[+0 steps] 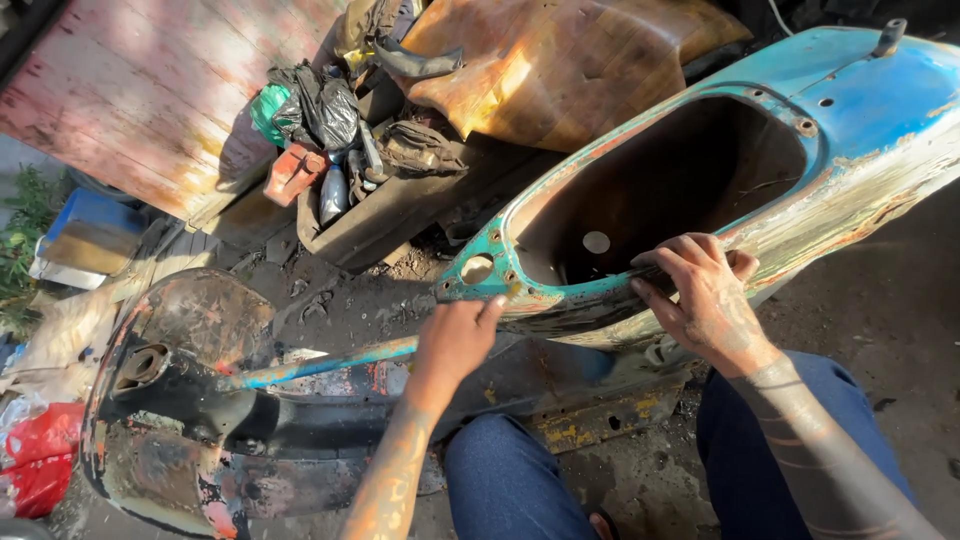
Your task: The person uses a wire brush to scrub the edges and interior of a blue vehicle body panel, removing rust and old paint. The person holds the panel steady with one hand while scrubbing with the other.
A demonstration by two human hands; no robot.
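While the person sits low over the dirt ground (880,290) in blue trousers, a big scooter body shell (860,130) (blue and teal paint, worn through to rust and pale patches) lies tilted across the right half of the view, its dark hollow facing up. Left of it lies a dark, rusty front leg shield (190,400), with a blue tube (330,362) running from it toward the shell. Above, a brown seat (560,70) rests behind a dark box (400,205) filled with rags, a black bag and small parts. A red wooden panel (140,90) fills the upper left corner.

Resting on the near rim of the shell's opening, the right hand (705,295) has its fingers (670,262) curled over the edge, gripping it. The left hand (458,338) is at the shell's teal front tip, just below a round hole there; its fingers are closed, pinching a small pale object (512,292) against the edge, too small to tell what it is.
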